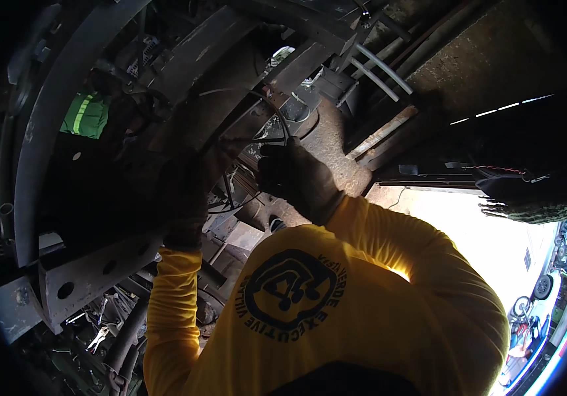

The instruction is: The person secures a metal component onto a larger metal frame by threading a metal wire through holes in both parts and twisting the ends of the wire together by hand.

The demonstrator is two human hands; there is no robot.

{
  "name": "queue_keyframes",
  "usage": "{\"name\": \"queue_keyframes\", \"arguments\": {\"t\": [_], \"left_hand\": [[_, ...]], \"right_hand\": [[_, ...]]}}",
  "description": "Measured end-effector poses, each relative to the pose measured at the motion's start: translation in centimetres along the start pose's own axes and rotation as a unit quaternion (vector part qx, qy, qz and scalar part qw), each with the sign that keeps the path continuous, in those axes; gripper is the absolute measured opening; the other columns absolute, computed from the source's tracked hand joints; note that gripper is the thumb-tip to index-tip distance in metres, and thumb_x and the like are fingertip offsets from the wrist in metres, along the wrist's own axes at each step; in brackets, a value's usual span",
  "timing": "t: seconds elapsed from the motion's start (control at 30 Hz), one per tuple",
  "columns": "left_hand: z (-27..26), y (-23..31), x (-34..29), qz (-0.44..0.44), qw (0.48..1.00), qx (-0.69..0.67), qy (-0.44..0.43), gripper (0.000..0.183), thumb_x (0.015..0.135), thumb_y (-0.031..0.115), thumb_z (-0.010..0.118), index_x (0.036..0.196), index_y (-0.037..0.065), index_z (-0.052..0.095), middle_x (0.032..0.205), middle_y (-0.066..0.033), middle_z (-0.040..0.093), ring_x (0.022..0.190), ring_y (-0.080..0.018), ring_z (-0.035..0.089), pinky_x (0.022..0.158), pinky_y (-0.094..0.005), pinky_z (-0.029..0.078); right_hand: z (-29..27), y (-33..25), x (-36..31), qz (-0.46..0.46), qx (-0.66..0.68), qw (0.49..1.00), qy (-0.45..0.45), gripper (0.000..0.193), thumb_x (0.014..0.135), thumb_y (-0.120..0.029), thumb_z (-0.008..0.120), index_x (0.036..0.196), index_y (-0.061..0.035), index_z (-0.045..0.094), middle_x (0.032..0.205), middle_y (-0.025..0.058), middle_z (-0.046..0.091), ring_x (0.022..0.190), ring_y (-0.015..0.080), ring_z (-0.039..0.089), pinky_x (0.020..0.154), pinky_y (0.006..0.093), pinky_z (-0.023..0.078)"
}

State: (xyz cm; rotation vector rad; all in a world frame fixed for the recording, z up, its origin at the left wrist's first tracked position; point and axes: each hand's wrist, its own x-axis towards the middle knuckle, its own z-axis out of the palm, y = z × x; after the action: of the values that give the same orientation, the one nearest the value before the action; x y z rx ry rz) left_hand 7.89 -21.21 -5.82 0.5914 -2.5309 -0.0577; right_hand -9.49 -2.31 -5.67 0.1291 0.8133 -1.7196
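Observation:
I look up at the dark underside of a vehicle, with my yellow sleeves rising from the lower edge. My right hand (295, 175), in a dark glove, is closed around a thin black cable (278, 113) that arcs over the greasy metal parts above it. My left hand (184, 188), also in a dark glove, is pressed against the shadowed metal beside a bundle of thin wires (231, 191). It is too dark to see whether the left hand grips anything.
A curved steel beam (39, 132) runs up the left, with a holed bracket (92, 274) below it. A green reflective cloth (85, 113) hangs behind it. White tubes (379, 69) cross at the upper right. Loose tools (99, 338) lie at the lower left. Motorcycles (534, 310) stand in daylight at the right.

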Motion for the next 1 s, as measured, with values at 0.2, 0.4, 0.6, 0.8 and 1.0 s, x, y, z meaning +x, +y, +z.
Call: {"name": "queue_keyframes", "arguments": {"t": [0.2,0.4,0.6,0.8,1.0], "left_hand": [[-0.7,0.5,0.3,-0.09,0.987,-0.125,-0.041,0.029,0.1,0.022,0.06,0.122,0.003,0.066,0.116,-0.0143,0.068,0.109,-0.0296,0.064,0.098,-0.0402,0.049],[0.2,-0.9,-0.3,-0.08,0.995,-0.055,-0.021,0.027,0.1,0.022,0.06,0.119,0.004,0.068,0.113,-0.0128,0.069,0.106,-0.0295,0.064,0.097,-0.0391,0.049],[-0.1,-0.2,0.2,-0.08,0.995,-0.061,0.015,0.025,0.099,0.024,0.062,0.111,0.004,0.069,0.104,-0.0149,0.069,0.097,-0.0312,0.066,0.09,-0.0407,0.051],[-1.1,1.7,1.7,-0.084,0.995,-0.054,0.011,0.025,0.098,0.025,0.062,0.109,0.003,0.068,0.1,-0.016,0.069,0.093,-0.0325,0.066,0.087,-0.0415,0.052],[-1.1,1.0,0.7,-0.061,0.997,-0.026,-0.036,0.026,0.099,0.018,0.061,0.12,0.005,0.069,0.117,-0.0149,0.067,0.114,-0.0317,0.059,0.103,-0.0428,0.045]], "right_hand": [[0.5,2.4,1.8,-0.043,-0.039,0.996,0.061,0.049,0.105,-0.045,0.046,0.121,-0.0028,0.064,0.094,0.0081,0.069,0.078,0.0206,0.068,0.076,0.0342,0.057],[-2.0,-0.1,1.7,-0.24,-0.5,0.832,-0.017,0.036,0.104,-0.028,0.046,0.132,-0.0084,0.059,0.086,0.0055,0.067,0.064,0.0126,0.059,0.062,0.0284,0.051],[-1.7,-3.5,2.5,-0.214,-0.635,0.739,-0.075,0.039,0.104,-0.018,0.041,0.139,-0.0098,0.056,0.087,0.006,0.067,0.059,0.0119,0.054,0.055,0.0261,0.048],[-0.4,-3.3,1.6,-0.069,-0.41,0.909,0.026,0.041,0.103,-0.03,0.044,0.132,-0.0048,0.058,0.091,0.0109,0.067,0.073,0.0176,0.062,0.067,0.0307,0.053],[1.3,-1.9,1.5,0.011,-0.076,0.995,0.065,0.065,0.101,-0.06,0.047,0.126,-0.0015,0.062,0.085,0.0086,0.064,0.071,0.0169,0.062,0.07,0.0333,0.055]]}}
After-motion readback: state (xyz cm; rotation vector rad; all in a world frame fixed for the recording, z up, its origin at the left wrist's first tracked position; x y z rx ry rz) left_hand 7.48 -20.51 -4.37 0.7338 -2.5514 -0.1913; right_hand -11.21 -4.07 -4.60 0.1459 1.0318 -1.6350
